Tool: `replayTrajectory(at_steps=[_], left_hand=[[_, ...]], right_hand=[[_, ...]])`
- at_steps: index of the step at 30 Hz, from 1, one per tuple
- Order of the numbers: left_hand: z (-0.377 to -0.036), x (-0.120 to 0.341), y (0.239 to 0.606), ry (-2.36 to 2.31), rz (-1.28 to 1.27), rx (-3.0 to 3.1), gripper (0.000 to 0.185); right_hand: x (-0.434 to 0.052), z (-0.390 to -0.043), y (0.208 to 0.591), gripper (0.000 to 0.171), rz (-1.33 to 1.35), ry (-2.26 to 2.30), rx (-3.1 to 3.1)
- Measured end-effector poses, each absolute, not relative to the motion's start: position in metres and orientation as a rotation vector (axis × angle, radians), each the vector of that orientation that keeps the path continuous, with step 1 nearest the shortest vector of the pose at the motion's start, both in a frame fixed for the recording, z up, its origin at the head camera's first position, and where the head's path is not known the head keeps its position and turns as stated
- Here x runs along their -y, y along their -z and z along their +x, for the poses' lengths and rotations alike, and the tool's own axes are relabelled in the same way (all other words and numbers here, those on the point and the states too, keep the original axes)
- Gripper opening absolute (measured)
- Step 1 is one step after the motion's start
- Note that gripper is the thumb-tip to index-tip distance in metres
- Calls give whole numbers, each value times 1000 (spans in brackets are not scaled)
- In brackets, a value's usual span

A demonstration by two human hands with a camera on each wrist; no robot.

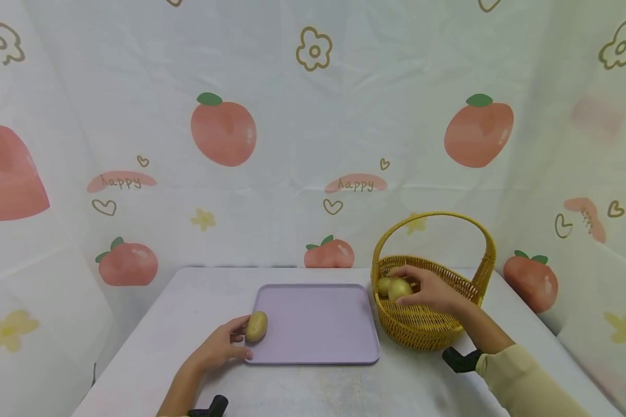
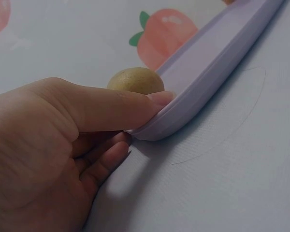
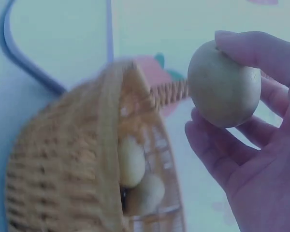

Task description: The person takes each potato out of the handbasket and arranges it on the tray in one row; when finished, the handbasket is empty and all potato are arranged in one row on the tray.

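My left hand (image 1: 221, 344) is at the near left corner of a lilac tray (image 1: 313, 324). In the left wrist view its thumb lies over the rim, with curled fingers outside and below. A yellow-brown potato (image 1: 256, 326) sits at the tray's left edge, close to these fingers; whether they touch it is hidden. My right hand (image 1: 432, 291) grips another potato (image 3: 224, 84) between thumb and fingers, over a wicker basket (image 1: 419, 333). More potatoes (image 3: 132, 162) lie in the basket, visible behind its rim in the right wrist view.
The basket's tall arched handle (image 1: 438, 213) rises beside my right hand. Both basket and tray stand on a white table (image 1: 188, 307). A white curtain (image 1: 271, 220) printed with fruit and flowers hangs behind and at both sides.
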State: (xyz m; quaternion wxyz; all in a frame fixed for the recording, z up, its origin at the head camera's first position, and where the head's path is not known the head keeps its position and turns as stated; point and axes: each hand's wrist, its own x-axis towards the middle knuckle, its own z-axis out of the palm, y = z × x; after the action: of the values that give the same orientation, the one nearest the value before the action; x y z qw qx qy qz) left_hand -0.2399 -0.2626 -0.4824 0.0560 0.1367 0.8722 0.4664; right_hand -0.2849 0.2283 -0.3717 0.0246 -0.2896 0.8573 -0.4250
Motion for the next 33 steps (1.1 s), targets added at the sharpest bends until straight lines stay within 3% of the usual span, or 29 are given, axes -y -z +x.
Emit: replayTrajectory(at_steps=[12,24,33], left_hand=[[-239,264,481,-1414,416,-2643,87],[-239,263,482,-1413,407,-2641,88],[-240,263,481,-1410,424,-2649,88]], right_hand=[[-171,-278,376,50,-1194,1241,-2551],[-105,-291,409,51,-1233,1231,-2478],[-57,-298,438,60,-1116,1278,-2472]])
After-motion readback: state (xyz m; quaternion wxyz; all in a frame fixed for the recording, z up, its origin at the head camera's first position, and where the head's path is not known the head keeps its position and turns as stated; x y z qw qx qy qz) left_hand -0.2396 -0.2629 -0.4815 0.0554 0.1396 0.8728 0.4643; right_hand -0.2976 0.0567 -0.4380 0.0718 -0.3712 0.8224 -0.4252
